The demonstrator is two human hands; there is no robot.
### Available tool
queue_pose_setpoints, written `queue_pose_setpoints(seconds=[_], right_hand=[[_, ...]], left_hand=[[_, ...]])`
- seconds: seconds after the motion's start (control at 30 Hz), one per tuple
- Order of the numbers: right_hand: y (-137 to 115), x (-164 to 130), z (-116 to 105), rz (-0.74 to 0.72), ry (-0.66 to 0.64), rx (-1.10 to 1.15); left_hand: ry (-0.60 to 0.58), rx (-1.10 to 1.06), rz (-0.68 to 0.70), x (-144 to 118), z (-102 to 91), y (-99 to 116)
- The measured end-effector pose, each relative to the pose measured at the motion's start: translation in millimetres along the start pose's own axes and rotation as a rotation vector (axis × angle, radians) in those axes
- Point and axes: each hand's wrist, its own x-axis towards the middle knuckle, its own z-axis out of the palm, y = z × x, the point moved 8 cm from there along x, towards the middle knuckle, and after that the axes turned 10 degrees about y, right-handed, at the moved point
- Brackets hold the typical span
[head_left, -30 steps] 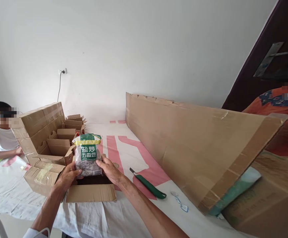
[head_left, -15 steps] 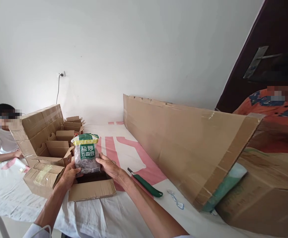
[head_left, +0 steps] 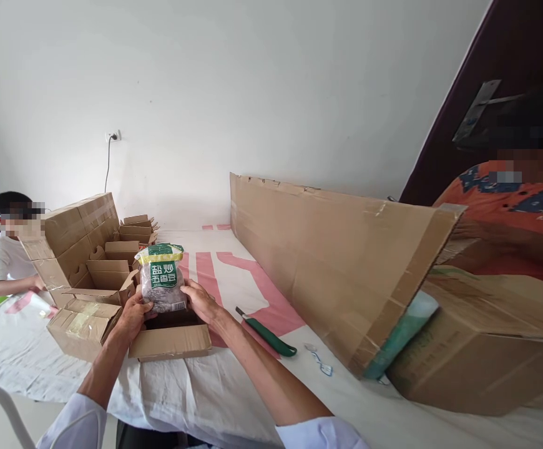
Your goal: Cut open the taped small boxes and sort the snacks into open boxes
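Here, left of centre in the frame, the left hand (head_left: 133,316) and the right hand (head_left: 200,300) clasp a clear plastic snack bag with a green-and-yellow printed label (head_left: 161,277) from either side, fingers pressed against its lower edges, holding it upright just above a small open brown cardboard box (head_left: 171,340). Judged from this pose, the step goes best with the bag kept square to the opening and lowered evenly, both hands sliding clear of the flaps. Just right of the box, a green-handled utility knife (head_left: 266,332) lies on the white table cloth with broad pink markings (head_left: 234,274). Stacked open cartons (head_left: 88,249) crowd the middle left, where a seated person in a white shirt (head_left: 2,265) works. A long cardboard sheet (head_left: 337,262) leans across the right, before a plain white wall (head_left: 253,93).
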Motion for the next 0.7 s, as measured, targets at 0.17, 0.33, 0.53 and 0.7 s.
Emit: queue_pose_setpoints(seconds=[0.17,0.33,0.53,0.7], right_hand=[[2.5,1.6,4.7,0.012,-0.044,0.022],[4.5,-4.5,5.0,0.101,-0.139,0.011],[-3.6,-11.2,-5.0,0.039,-0.091,-0.094],[-28.4,-12.2,-28.7,-0.086,0.005,0.024]], left_hand=[[-0.013,-0.007,-0.006,-4.0,-1.5,-0.7],[-0.035,-0.040,0.005,-7.8,0.1,0.6],[-0.167,-0.025,0.097,-20.1,16.4,14.8],[-0.225,0.409,0.341,-46.6,9.6,29.5]])
